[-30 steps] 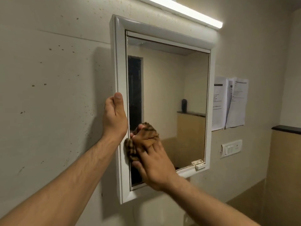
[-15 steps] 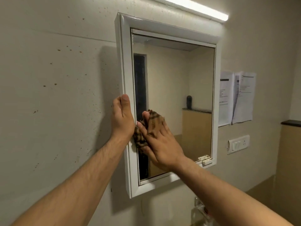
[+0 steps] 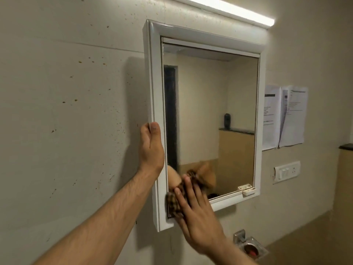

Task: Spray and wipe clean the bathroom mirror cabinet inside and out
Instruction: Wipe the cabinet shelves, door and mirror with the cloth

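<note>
**Cloth (image 3: 172, 202) slides down to the bottom corner of the glass (image 3: 210, 111)**

Half a second ago the right hand (image 3: 194, 213) was rubbing at about the level of the left hand (image 3: 151, 148). Now it has dropped well below it, into the lower corner of the glass nearest the left forearm. Its fingers lie straight and flat, pressing the checked cloth against the pane where glass meets frame. The left hand has kept its place on the near upright of the mirror cabinet (image 3: 154, 83). Its thumb lies on the front face and its fingers wrap round the outer edge (steadying it, by the look of things). The two hands are apart, one above the other.

On progress, my reading is that the outside glass is partly wiped. The strip just beside the left hand looks hazy and streaked, while the glass further to the right of both hands reflects cleanly. The white frame, above and right of the hands, shows no sign either way. No spray bottle is in view. Whether the door is shut or slightly ajar I cannot tell, and nothing of the inside shows, so I take that half as still to do.

Beyond the cabinet, far right of the right hand, papers (image 3: 284, 115) and a switch plate (image 3: 286, 172) sit on the wall. A metal holder (image 3: 250, 247) sits below the right wrist.
</note>
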